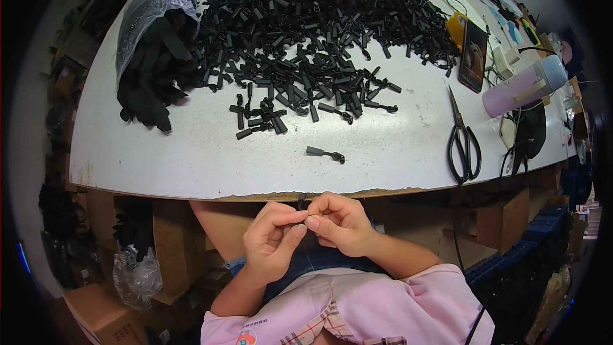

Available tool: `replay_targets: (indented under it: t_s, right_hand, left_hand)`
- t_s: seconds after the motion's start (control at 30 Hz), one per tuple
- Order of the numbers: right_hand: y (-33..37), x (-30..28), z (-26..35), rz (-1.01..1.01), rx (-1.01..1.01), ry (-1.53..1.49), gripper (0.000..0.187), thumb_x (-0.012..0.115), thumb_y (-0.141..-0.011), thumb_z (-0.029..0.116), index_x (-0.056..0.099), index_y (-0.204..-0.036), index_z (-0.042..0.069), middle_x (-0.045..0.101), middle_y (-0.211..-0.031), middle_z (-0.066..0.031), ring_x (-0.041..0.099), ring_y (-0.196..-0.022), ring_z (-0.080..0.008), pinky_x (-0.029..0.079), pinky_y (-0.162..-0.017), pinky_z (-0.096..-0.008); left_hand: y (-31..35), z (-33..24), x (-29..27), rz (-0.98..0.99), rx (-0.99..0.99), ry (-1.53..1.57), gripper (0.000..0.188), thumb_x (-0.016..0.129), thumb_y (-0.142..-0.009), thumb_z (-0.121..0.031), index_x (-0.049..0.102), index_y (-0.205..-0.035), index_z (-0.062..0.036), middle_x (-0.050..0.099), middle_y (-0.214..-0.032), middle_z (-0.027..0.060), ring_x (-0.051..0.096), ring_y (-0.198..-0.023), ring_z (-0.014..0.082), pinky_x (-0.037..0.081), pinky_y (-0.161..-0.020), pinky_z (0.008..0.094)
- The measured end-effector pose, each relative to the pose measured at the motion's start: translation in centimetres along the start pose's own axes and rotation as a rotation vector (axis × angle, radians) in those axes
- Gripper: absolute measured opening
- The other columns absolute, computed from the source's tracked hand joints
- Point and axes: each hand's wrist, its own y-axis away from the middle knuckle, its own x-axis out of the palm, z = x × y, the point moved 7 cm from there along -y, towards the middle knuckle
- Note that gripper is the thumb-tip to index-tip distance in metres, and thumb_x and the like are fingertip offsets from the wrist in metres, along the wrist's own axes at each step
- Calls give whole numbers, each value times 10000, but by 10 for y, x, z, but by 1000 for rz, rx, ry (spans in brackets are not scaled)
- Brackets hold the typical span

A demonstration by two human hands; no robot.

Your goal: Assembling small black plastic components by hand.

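Observation:
My left hand (pixel 273 237) and my right hand (pixel 345 223) meet just in front of the table's near edge. Their thumbs and forefingers pinch a small black zipper pull (pixel 302 200), whose dark end shows above the fingertips; the rest is hidden. A single black pull with a flat tab and a knobby end (pixel 325 154) lies on the table beyond my hands. Farther back spreads a large heap of similar black pulls (pixel 306 19), with looser ones strewn along its near side.
A clear plastic bag of black fabric strips (pixel 159 57) lies at the left. To the right are black-handled scissors (pixel 463 147), a propped phone (pixel 473 57) and a lilac bottle (pixel 523 86). Cardboard boxes (pixel 105 313) stand below the table. The white tabletop (pixel 191 160) has a chipped near edge.

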Motion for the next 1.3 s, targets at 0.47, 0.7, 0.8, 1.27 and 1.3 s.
replay_targets:
  t_s: [0.47, 0.7, 0.8, 1.27, 1.3]
  right_hand:
    - [-2, 35, 49, 212, -502, 803, 92, 625, -677, 26, 551, -730, 10, 457, -564, -15, 377, -413, -63, 295, -380, -196]
    - [-6, 31, 35, 249, -473, 924, 104, 629, -672, 24, 544, -730, 6, 457, -565, -32, 377, -401, -75, 294, -371, -213]
    - [-6, 27, 41, 171, -473, 857, 110, 628, -675, 22, 561, -761, 8, 484, -591, -35, 379, -401, -77, 300, -371, -218]
    - [5, 31, 55, 21, -813, 1029, 199, 616, -652, -19, 556, -842, -20, 531, -639, -78, 494, -453, -135, 401, -400, -229]
    - [7, 32, 56, -3, -877, 1070, 207, 623, -642, -22, 564, -840, -20, 540, -627, -82, 511, -464, -143, 410, -409, -229]
  left_hand:
    - [5, -22, -6, 31, 219, -240, 84, 563, -760, -20, 512, -827, -14, 510, -758, 84, 464, -598, 137, 368, -503, 210]
    - [14, 13, -11, -30, -61, 54, 62, 512, -819, -69, 484, -822, -14, 459, -795, 49, 418, -671, 89, 348, -594, 183]
    - [7, -2, -13, -5, 11, -83, 80, 548, -791, -52, 497, -836, -9, 490, -814, 64, 448, -671, 90, 374, -559, 191]
    - [3, 5, -12, -121, -21, -194, 118, 600, -688, 48, 552, -792, 18, 503, -681, 30, 381, -522, 43, 298, -452, 170]
    - [3, 6, -11, -118, -23, -192, 118, 600, -688, 48, 552, -792, 18, 503, -681, 30, 381, -522, 43, 298, -452, 170]
